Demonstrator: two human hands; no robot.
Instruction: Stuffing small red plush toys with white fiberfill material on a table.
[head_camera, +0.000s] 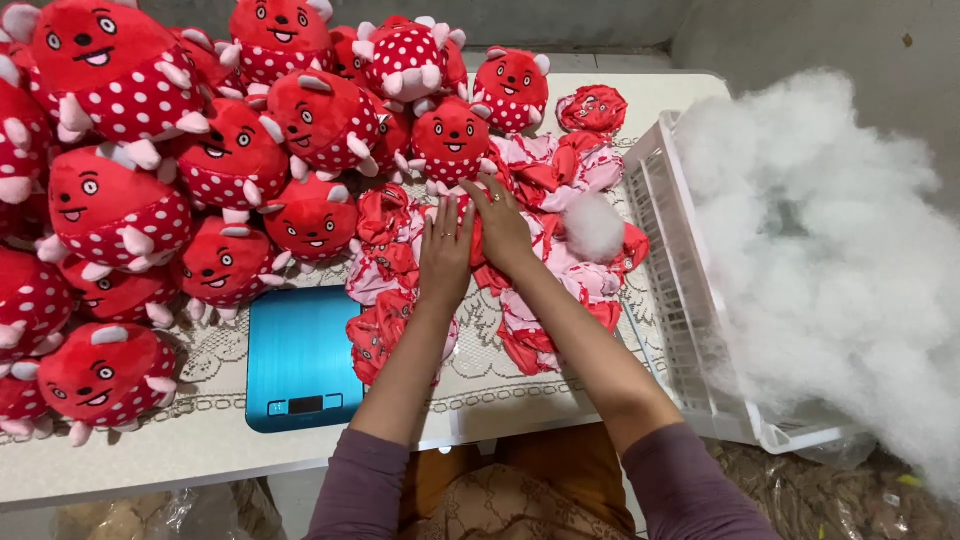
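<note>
Leftmost, a heap of stuffed red polka-dot toys (150, 190) crowds the white table (180, 450), each one plump and finished. Just right of them a blue kitchen scale (300, 355) lies flat near the table's front edge, nothing on it. Next comes the pile of unstuffed red toy skins (390, 270), limp and crumpled on the lace cloth. The left hand (445, 255) lies on that pile, fingers extended and spread, pressing down rather than gripping. The right hand (503, 232) sits just beside it, fingers curled onto a fold of one skin, seemingly pinching it, though a firm grasp cannot be confirmed. Picking out one skin cleanly probably means holding the neighbours down with the flat hand while the other lifts. A tuft of white filling (594, 226) rests on the skins; further right, a white plastic crate (680, 300) holds loose stuffing fibre (830, 250).
</note>
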